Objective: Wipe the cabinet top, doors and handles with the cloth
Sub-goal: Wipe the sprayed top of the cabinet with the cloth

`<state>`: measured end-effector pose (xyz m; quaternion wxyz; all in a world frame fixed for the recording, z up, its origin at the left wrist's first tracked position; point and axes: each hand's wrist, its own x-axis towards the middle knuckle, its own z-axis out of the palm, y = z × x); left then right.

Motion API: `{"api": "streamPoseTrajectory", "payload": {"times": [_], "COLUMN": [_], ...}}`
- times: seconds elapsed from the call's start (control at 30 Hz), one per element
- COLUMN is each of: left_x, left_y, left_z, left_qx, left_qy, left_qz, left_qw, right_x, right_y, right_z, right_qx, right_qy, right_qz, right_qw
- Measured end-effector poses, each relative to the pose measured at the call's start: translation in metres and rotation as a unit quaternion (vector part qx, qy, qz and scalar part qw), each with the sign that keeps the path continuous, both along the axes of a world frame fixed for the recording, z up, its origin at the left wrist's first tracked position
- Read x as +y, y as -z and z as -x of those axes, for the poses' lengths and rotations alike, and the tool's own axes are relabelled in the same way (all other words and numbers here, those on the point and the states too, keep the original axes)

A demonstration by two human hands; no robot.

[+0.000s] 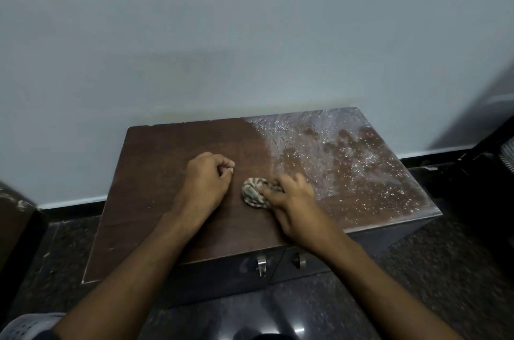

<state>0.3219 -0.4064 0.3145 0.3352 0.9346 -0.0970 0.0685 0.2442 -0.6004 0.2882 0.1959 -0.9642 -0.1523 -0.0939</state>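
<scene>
A low dark-brown wooden cabinet (155, 173) stands against the wall. The right part of its top (347, 156) is covered with whitish dust and smears; the left part looks plain brown. A balled-up patterned cloth (252, 193) lies near the middle of the top. My right hand (292, 200) grips the cloth from the right, fingers curled over it. My left hand (204, 181) rests on the top just left of the cloth, fingers curled into a loose fist and holding nothing. Two metal handles, one (261, 264) and another (300, 259), show on the doors below the front edge.
A pale grey wall (250, 34) rises behind the cabinet, with a black skirting at the floor. The floor (445, 270) is dark speckled stone. A brown piece of furniture (14, 223) stands at the left, dark objects at the far right, and a white perforated basket (25, 325) at the bottom left.
</scene>
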Motion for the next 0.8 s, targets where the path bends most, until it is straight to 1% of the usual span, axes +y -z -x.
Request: {"api": "streamPoseTrajectory", "payload": {"times": [0.07,0.13,0.2,0.23,0.3,0.4,0.47,0.53,0.6,0.67,0.73,0.8], "left_x": [-0.002,-0.004,-0.006,-0.006,-0.006,-0.006,-0.003,0.001,0.007,0.011,0.013,0.014], "left_y": [-0.002,-0.002,0.000,0.001,0.001,0.000,-0.002,-0.003,-0.001,0.001,0.000,-0.001], "left_z": [-0.001,-0.002,-0.003,-0.003,-0.003,-0.002,-0.001,-0.001,-0.002,-0.003,-0.003,-0.003], "left_qx": [0.004,0.002,-0.001,-0.003,-0.006,-0.009,-0.010,-0.006,-0.004,-0.007,-0.012,-0.017], "left_qy": [-0.007,-0.005,0.001,0.003,0.003,-0.003,-0.009,-0.017,-0.023,-0.024,-0.024,-0.024], "left_qz": [0.002,0.007,0.009,0.008,0.008,-0.004,-0.009,-0.012,-0.006,0.001,0.001,-0.002], "left_qw": [1.000,1.000,1.000,1.000,1.000,1.000,1.000,1.000,1.000,1.000,1.000,1.000], "right_x": [0.008,0.016,0.017,0.014,0.008,0.009,0.015,0.024,0.031,0.030,0.024,0.025], "right_y": [0.001,0.002,0.002,0.002,0.001,0.001,0.001,0.000,0.002,0.003,0.003,0.002], "right_z": [-0.002,0.015,0.037,0.041,0.032,0.000,-0.011,-0.002,0.020,0.030,0.013,-0.018], "right_qx": [-0.005,-0.016,-0.009,-0.004,0.002,0.010,0.021,0.018,0.004,0.016,0.012,-0.004], "right_qy": [0.012,-0.023,-0.067,-0.073,-0.056,0.016,0.043,0.018,-0.046,-0.091,-0.080,-0.034], "right_qz": [0.003,-0.004,-0.010,-0.015,-0.015,0.007,0.017,0.016,0.013,0.009,0.011,0.020], "right_qw": [1.000,1.000,0.998,0.997,0.998,1.000,0.999,1.000,0.999,0.996,0.997,0.999]}}
